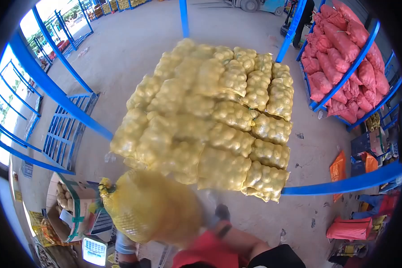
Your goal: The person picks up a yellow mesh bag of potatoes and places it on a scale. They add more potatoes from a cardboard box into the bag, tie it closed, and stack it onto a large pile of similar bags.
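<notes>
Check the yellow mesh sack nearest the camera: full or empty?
Full: the yellow mesh sack bulges round with potatoes, neck tied. Motion blur hides how it is held.

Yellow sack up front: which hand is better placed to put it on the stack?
Probably right: the right hand sits at the edge of the yellow sack, on the stack side; the left hand is hidden.

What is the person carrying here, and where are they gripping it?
A yellow mesh sack of potatoes, blurred and close to the camera, seems to be carried. Its tied neck points left, but no hand shows on it, so the place of the hold cannot be told.
</notes>
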`<control>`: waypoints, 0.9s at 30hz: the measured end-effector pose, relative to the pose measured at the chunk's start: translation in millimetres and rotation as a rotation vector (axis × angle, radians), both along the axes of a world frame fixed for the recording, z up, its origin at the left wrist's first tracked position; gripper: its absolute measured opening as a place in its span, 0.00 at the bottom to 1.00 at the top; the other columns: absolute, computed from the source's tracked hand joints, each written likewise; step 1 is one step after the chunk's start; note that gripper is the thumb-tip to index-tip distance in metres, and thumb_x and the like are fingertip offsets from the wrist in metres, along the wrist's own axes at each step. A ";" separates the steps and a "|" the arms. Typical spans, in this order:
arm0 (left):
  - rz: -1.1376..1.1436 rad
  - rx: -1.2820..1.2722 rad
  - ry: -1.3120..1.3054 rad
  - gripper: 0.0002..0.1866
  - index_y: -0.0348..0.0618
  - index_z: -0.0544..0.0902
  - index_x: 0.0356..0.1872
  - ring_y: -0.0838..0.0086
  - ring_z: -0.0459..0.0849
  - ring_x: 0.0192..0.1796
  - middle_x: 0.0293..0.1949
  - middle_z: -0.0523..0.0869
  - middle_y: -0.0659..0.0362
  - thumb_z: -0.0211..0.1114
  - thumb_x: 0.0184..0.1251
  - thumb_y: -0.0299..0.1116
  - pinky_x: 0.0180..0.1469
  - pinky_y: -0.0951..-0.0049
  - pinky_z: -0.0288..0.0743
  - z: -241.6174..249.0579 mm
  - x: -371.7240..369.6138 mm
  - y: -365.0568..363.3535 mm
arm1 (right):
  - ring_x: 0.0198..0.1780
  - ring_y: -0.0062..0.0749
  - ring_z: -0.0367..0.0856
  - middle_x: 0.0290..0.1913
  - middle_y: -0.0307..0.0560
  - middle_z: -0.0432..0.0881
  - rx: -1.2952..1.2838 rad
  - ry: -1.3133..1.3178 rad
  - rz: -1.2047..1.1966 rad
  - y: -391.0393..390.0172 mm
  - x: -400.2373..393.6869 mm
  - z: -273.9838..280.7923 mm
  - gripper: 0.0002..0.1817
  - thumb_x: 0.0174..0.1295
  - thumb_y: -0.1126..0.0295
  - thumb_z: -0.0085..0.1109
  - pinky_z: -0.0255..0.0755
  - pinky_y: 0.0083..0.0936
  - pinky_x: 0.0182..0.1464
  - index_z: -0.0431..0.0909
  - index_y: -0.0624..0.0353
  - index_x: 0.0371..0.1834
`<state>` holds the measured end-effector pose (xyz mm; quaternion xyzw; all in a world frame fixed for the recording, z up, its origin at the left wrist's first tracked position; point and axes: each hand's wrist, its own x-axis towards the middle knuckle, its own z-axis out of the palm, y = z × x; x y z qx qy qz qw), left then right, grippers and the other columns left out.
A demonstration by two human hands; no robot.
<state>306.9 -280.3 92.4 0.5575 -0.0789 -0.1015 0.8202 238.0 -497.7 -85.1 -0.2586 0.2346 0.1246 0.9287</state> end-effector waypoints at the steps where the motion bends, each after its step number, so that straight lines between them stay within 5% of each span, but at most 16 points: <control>1: 0.035 -0.072 0.139 0.33 0.45 0.54 0.73 0.63 0.66 0.68 0.70 0.62 0.56 0.47 0.74 0.51 0.70 0.62 0.59 -59.5 -0.4 -24.3 | 0.61 0.34 0.68 0.57 0.46 0.72 0.019 0.049 -0.041 -19.0 -4.4 -8.8 0.34 0.68 0.39 0.39 0.66 0.31 0.61 0.66 0.56 0.63; 3: -0.254 -0.237 0.622 0.31 0.40 0.60 0.69 0.65 0.72 0.62 0.64 0.70 0.51 0.52 0.72 0.46 0.61 0.61 0.72 -75.0 35.9 -80.3 | 0.62 0.35 0.68 0.58 0.46 0.72 0.044 0.120 -0.149 -56.0 -15.5 -20.0 0.33 0.69 0.41 0.38 0.65 0.33 0.63 0.65 0.57 0.64; 4: -0.274 0.002 0.539 0.27 0.38 0.63 0.67 0.66 0.75 0.60 0.61 0.73 0.51 0.55 0.71 0.39 0.59 0.62 0.74 -93.8 61.0 -113.1 | 0.62 0.36 0.68 0.59 0.46 0.72 0.052 0.135 -0.206 -74.3 -19.1 -24.0 0.33 0.69 0.41 0.38 0.65 0.33 0.63 0.65 0.57 0.64; 5: -0.366 0.105 0.444 0.43 0.43 0.62 0.69 0.61 0.72 0.64 0.64 0.72 0.53 0.56 0.62 0.65 0.64 0.57 0.68 -95.4 85.3 -149.9 | 0.63 0.36 0.68 0.59 0.47 0.72 0.046 0.133 -0.264 -91.7 -19.8 -26.1 0.32 0.70 0.42 0.37 0.65 0.34 0.64 0.65 0.57 0.64; 10: -0.572 0.083 0.240 0.42 0.41 0.61 0.69 0.69 0.72 0.62 0.62 0.73 0.55 0.62 0.62 0.59 0.63 0.67 0.68 -156.8 224.6 -275.9 | 0.65 0.42 0.65 0.63 0.50 0.69 0.292 0.119 -0.531 -169.4 76.8 26.2 0.32 0.72 0.44 0.36 0.60 0.41 0.68 0.61 0.59 0.67; 11: -0.554 0.253 0.164 0.38 0.40 0.63 0.67 0.70 0.74 0.60 0.60 0.74 0.55 0.63 0.63 0.54 0.61 0.69 0.69 -162.0 262.7 -295.1 | 0.66 0.44 0.64 0.64 0.51 0.69 0.396 0.138 -0.588 -174.6 105.9 33.2 0.33 0.72 0.45 0.35 0.58 0.43 0.69 0.59 0.59 0.68; 12: -0.535 0.422 0.088 0.34 0.39 0.66 0.66 0.70 0.75 0.58 0.58 0.75 0.55 0.64 0.64 0.49 0.58 0.71 0.71 -164.9 292.6 -307.2 | 0.68 0.47 0.61 0.67 0.51 0.66 0.224 0.065 -0.571 -175.3 130.6 -1.3 0.36 0.71 0.42 0.35 0.52 0.46 0.72 0.56 0.59 0.70; 15: -0.144 0.753 0.023 0.27 0.37 0.70 0.61 0.73 0.77 0.54 0.54 0.78 0.55 0.65 0.65 0.38 0.55 0.74 0.72 -156.6 327.8 -297.9 | 0.61 0.48 0.70 0.62 0.51 0.70 0.318 0.136 -0.499 -195.9 229.2 -121.9 0.34 0.70 0.42 0.39 0.67 0.45 0.62 0.58 0.56 0.69; 18: -0.104 0.817 0.088 0.21 0.35 0.77 0.53 0.72 0.81 0.47 0.47 0.82 0.54 0.66 0.62 0.36 0.49 0.73 0.75 -161.9 286.3 -236.2 | 0.48 0.48 0.78 0.54 0.52 0.76 -0.097 0.338 -0.354 -212.3 317.8 -132.4 0.28 0.70 0.47 0.44 0.78 0.39 0.47 0.64 0.54 0.65; 20: -0.174 1.025 0.069 0.19 0.35 0.78 0.52 0.76 0.82 0.42 0.42 0.84 0.58 0.66 0.63 0.34 0.46 0.76 0.76 -204.7 231.5 -159.6 | 0.44 0.42 0.79 0.47 0.50 0.77 -0.004 0.416 -0.410 -210.9 338.1 -165.5 0.26 0.67 0.48 0.50 0.77 0.39 0.45 0.69 0.56 0.59; 21: -0.228 0.888 0.212 0.19 0.35 0.78 0.51 0.78 0.81 0.40 0.40 0.84 0.59 0.67 0.62 0.33 0.44 0.78 0.76 -174.4 202.5 -150.3 | 0.42 0.40 0.80 0.43 0.49 0.78 0.036 0.457 -0.439 -210.3 345.7 -191.1 0.25 0.65 0.49 0.52 0.76 0.39 0.44 0.72 0.56 0.57; 22: -0.176 1.103 0.261 0.18 0.36 0.78 0.50 0.80 0.80 0.39 0.39 0.84 0.60 0.66 0.62 0.32 0.43 0.79 0.75 -213.2 159.5 -101.1 | 0.41 0.38 0.79 0.41 0.47 0.78 0.015 0.476 -0.438 -207.2 349.8 -213.2 0.23 0.65 0.49 0.53 0.76 0.37 0.42 0.72 0.56 0.54; 23: -0.114 1.060 0.351 0.16 0.36 0.78 0.50 0.81 0.80 0.38 0.39 0.83 0.60 0.66 0.62 0.32 0.43 0.80 0.75 -242.3 110.3 -56.7 | 0.39 0.36 0.79 0.40 0.45 0.77 -0.042 0.480 -0.434 -205.1 347.6 -227.3 0.22 0.65 0.50 0.53 0.76 0.35 0.41 0.73 0.55 0.51; 26: 0.018 0.978 0.669 0.15 0.37 0.79 0.49 0.78 0.82 0.40 0.38 0.84 0.59 0.65 0.63 0.31 0.46 0.78 0.76 -211.8 3.6 1.1 | 0.36 0.29 0.78 0.34 0.40 0.77 -1.047 0.111 -0.159 -216.3 327.8 -269.1 0.17 0.65 0.52 0.53 0.75 0.28 0.37 0.75 0.54 0.43; 27: 0.061 1.002 0.781 0.15 0.37 0.79 0.49 0.77 0.82 0.40 0.39 0.85 0.58 0.65 0.63 0.32 0.46 0.77 0.76 -199.0 -41.2 24.1 | 0.35 0.27 0.78 0.33 0.38 0.78 -1.005 0.094 -0.108 -221.5 317.2 -270.1 0.15 0.65 0.54 0.54 0.75 0.28 0.37 0.75 0.54 0.42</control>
